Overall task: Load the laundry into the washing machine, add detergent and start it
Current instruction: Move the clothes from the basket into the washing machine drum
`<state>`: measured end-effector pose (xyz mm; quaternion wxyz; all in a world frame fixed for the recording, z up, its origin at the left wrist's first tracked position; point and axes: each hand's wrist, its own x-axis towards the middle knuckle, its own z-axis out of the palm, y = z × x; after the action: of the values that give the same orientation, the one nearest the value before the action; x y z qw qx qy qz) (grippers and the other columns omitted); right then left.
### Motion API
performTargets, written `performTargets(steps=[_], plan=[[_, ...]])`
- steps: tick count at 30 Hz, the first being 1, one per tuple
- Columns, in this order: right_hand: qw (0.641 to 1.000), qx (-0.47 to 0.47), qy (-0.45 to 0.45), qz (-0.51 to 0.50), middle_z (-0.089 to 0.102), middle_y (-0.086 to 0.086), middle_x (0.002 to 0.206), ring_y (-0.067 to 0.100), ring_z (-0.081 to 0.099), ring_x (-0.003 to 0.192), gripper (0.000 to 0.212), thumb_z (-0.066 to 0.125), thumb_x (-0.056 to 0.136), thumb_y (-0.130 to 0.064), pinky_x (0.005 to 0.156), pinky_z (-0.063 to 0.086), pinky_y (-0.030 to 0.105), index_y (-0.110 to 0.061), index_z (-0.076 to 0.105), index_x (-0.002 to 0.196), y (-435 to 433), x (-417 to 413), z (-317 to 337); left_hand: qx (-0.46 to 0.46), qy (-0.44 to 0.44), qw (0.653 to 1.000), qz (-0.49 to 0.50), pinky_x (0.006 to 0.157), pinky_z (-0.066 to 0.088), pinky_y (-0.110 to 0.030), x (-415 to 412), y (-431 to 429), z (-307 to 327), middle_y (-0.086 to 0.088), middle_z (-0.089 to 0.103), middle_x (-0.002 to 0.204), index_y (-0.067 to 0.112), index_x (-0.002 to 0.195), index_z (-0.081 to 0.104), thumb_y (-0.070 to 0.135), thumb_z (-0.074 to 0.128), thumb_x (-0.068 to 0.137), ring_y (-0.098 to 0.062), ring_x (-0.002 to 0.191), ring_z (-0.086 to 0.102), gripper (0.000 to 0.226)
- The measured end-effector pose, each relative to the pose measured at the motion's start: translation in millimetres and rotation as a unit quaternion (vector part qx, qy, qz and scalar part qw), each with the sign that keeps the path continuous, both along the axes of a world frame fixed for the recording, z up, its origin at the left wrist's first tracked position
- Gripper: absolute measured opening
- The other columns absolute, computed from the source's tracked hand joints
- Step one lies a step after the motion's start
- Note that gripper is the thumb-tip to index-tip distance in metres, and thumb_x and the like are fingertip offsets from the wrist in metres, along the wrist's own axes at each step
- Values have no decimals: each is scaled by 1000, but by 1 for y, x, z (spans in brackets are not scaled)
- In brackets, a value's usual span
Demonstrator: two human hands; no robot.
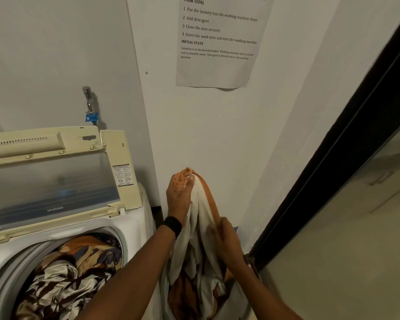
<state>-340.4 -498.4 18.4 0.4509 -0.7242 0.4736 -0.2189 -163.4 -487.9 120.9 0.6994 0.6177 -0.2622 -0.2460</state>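
A top-loading washing machine (129, 229) stands at the lower left with its lid (56, 181) raised. Its drum holds patterned orange, brown and white laundry (72, 271). To the right of the machine, my left hand (179, 195) holds up the top of an orange and white cloth (200, 218), lifted high in front of the wall. My right hand (224, 239) grips the same cloth lower down on its right side. The cloth hangs into a laundry basket (243, 299) with more clothes (185, 294) inside. No detergent is in view.
A tap with a blue fitting (91, 107) sticks out of the wall behind the machine. A printed task sheet (217, 40) hangs on the wall above. A dark door frame (346, 158) runs diagonally on the right.
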Motion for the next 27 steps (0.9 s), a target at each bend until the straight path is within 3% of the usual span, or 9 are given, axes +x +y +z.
performTargets(steps=[3, 8, 11, 13, 17, 19, 22, 25, 27], plan=[[990, -115, -1, -76, 53, -26, 111, -8, 53, 104, 22, 51, 107, -25, 84, 46, 15, -40, 62, 119, 5, -20, 4, -4, -19, 999, 46, 103, 47, -17, 3, -2, -4, 20, 66, 120, 30, 121, 60, 21, 68, 99, 7, 113, 61, 26], [966, -205, -88, -127, 60, -15, 105, 1, 59, 96, 24, 55, 105, -21, 79, 52, 21, -29, 69, 123, -3, -7, 54, 10, -22, 994, 107, 92, 50, -19, -11, -5, 1, 20, 64, 109, 30, 116, 56, 27, 71, 97, 0, 102, 63, 24], [973, -177, -133, -69, 66, -5, 104, 8, 63, 95, 20, 50, 105, -22, 83, 54, 36, -24, 67, 115, -5, 28, 83, 10, -11, 998, 54, 90, 47, -12, -24, -5, 5, 18, 63, 117, 28, 126, 54, 35, 71, 96, -2, 108, 63, 35], [974, -175, -145, -9, 66, -4, 124, 9, 63, 112, 31, 44, 105, -30, 94, 52, 30, -27, 60, 132, -5, 48, 102, -6, 31, 999, -7, 87, 49, -9, -30, -5, 9, 16, 61, 122, 24, 133, 51, 36, 67, 98, 3, 109, 62, 40], [971, -199, -125, 29, 65, -7, 131, 7, 60, 123, 31, 47, 106, -31, 105, 50, 37, -25, 65, 130, -18, 56, 112, -20, 146, 984, -102, 101, 55, -35, -18, -1, 4, -1, 65, 132, 22, 135, 51, 63, 76, 78, -19, 119, 66, 74], [974, -183, -115, 62, 69, -9, 126, 7, 64, 117, 30, 49, 104, -25, 101, 53, 41, -26, 69, 127, -23, 54, 100, 8, 139, 984, -110, 103, 55, -42, -11, 3, 4, -1, 68, 129, 23, 132, 55, 59, 84, 69, -21, 117, 67, 78], [974, -187, -78, 102, 66, -9, 133, 10, 59, 127, 33, 50, 104, -28, 108, 49, 45, -31, 67, 132, -14, 57, 86, 25, 134, 989, -58, 100, 57, -39, -7, 3, 1, 1, 72, 120, 23, 124, 63, 30, 85, 82, -19, 110, 70, 47], [962, -261, -66, 52, 58, -4, 142, 7, 45, 139, 37, 56, 102, -23, 117, 35, 24, -17, 62, 138, 0, 47, 97, 19, 113, 993, 6, 96, 56, -32, -13, -2, -4, 4, 69, 117, 30, 114, 62, 19, 76, 92, -19, 110, 67, 28], [978, -195, -69, 18, 60, -5, 125, 10, 54, 126, 36, 60, 101, -23, 100, 35, 5, -13, 59, 135, 17, 37, 93, 8, 115, 993, 33, 96, 55, -30, -11, -4, -4, 5, 68, 117, 28, 115, 61, 19, 74, 94, -19, 111, 66, 26]])
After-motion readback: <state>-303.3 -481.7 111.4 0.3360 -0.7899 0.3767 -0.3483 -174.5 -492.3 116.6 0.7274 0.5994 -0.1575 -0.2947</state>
